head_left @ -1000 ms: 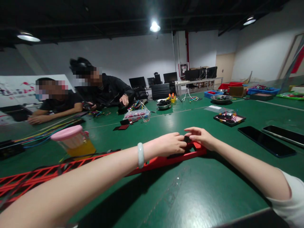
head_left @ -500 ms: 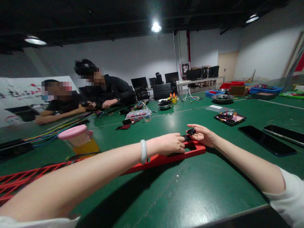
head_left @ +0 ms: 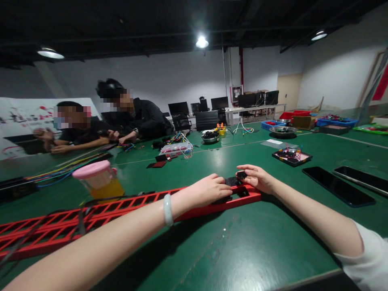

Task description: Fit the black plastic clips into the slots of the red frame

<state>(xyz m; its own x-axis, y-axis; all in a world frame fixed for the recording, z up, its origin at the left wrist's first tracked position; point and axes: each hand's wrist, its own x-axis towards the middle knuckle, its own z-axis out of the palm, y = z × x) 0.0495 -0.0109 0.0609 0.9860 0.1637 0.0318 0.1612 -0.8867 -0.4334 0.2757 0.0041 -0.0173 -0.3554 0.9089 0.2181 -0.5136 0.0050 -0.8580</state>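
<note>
A long red lattice frame (head_left: 127,202) lies across the green table (head_left: 260,242) from the left. Over its right end, my left hand (head_left: 210,189) has its fingers curled down round the frame's side; its thumb is partly hidden. A small black block (head_left: 241,175) is pinched between the thumb and fingers of my right hand (head_left: 257,178), just above the frame's end. Between the two hands, a dark block-like part (head_left: 232,181) sits at the frame's far edge, close to my left fingertips. Dark strap-like cables (head_left: 81,220) cross the frame further left.
Beyond the frame stands a pink-lidded cup (head_left: 98,180) of orange liquid. Two phones (head_left: 338,186) lie at right, near a small tray (head_left: 291,155) of wired parts. Metal bowls (head_left: 210,136) and a clear box (head_left: 176,149) stand farther back. Two people (head_left: 145,117) sit or lean at the far left.
My left hand has shifted left along the frame, uncovering more of the dark part. My right hand has moved slightly down with the black block. A person at far left has raised a hand.
</note>
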